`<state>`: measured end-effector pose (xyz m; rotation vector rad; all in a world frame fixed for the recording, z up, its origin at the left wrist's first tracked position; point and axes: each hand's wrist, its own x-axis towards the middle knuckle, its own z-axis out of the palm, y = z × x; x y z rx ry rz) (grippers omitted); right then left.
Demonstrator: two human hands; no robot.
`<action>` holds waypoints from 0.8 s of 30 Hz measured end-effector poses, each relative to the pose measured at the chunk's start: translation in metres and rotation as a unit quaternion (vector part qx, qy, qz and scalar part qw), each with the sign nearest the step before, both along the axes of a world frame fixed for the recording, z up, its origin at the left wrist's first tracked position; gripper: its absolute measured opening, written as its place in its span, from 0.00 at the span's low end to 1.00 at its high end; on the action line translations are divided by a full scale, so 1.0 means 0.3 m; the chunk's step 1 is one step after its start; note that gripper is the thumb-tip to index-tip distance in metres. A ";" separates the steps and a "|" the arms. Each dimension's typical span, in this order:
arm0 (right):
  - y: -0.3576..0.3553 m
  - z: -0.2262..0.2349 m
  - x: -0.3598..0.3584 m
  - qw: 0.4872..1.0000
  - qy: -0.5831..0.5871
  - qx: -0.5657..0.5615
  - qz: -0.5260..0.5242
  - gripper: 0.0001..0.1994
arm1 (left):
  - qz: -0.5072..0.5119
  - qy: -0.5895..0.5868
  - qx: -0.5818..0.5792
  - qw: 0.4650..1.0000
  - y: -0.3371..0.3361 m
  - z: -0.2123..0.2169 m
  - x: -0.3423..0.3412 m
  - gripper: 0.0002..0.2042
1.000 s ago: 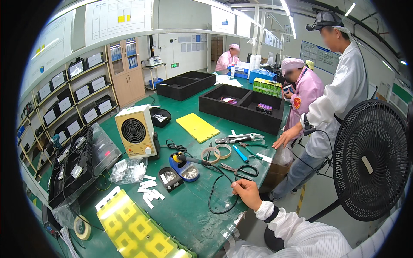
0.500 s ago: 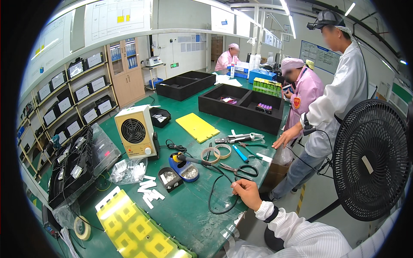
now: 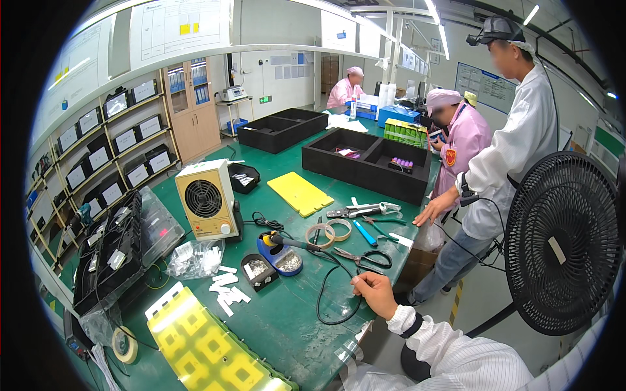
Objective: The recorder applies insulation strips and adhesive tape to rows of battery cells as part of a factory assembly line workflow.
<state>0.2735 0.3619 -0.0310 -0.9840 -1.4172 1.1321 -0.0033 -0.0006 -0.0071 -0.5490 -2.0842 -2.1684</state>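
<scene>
Black cord (image 3: 317,306) sits pinched in the right hand's grip (image 3: 376,294) (left hand unseen), soldering iron (image 3: 295,243) parked in its stand (image 3: 265,251), foreground yellow panel (image 3: 210,340) untouched.

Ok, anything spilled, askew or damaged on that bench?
Yes, mildly: white strips lie loose, at mixed angles, beside the plastic bag, like a small spill. The edge of the green bench also looks worn, with pale patches near the right hand.
</scene>
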 end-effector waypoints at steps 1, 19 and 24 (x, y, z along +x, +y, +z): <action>-0.001 0.000 0.001 1.000 -0.002 0.000 -0.001 0.10 | 0.000 -0.001 -0.001 1.000 0.000 0.000 0.000 0.25; 0.000 -0.001 0.002 1.000 -0.001 0.004 0.000 0.10 | 0.007 -0.002 -0.005 1.000 -0.004 -0.008 -0.001 0.25; -0.001 0.002 -0.001 1.000 -0.008 0.004 0.002 0.11 | 0.006 0.000 -0.021 1.000 -0.007 -0.011 -0.005 0.25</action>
